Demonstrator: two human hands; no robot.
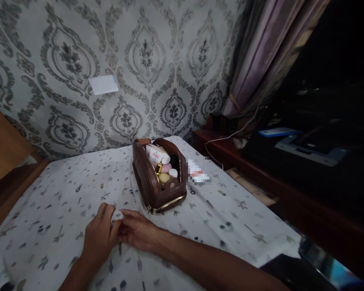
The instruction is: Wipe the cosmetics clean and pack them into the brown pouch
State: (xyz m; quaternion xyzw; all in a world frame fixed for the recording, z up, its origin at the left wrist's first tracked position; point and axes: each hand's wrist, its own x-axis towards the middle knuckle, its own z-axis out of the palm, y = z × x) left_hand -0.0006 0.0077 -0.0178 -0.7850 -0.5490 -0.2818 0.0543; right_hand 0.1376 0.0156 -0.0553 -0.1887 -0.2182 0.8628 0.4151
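My left hand (99, 231) is closed around a small white crumpled piece (117, 215) that looks like tissue or thin cloth. The fingers of my right hand (138, 230) are drawn together at the other side of the white piece and touch it. Just beyond my hands stands a brown leather toiletry bag (153, 190), unzipped at the top. Inside it lie a white and pink tube (157, 154), a pink item (166, 168), a white cap (173, 173), a yellowish round item (164, 179) and a small gold-coloured item (159, 167).
A patterned white sheet (218, 242) covers the surface under the bag. Right of the bag lies a blurred white and red item (197, 173). A dark red wooden stand (221, 141) with a white cable (230, 136) borders the right side; a wooden board (6, 145) stands at left.
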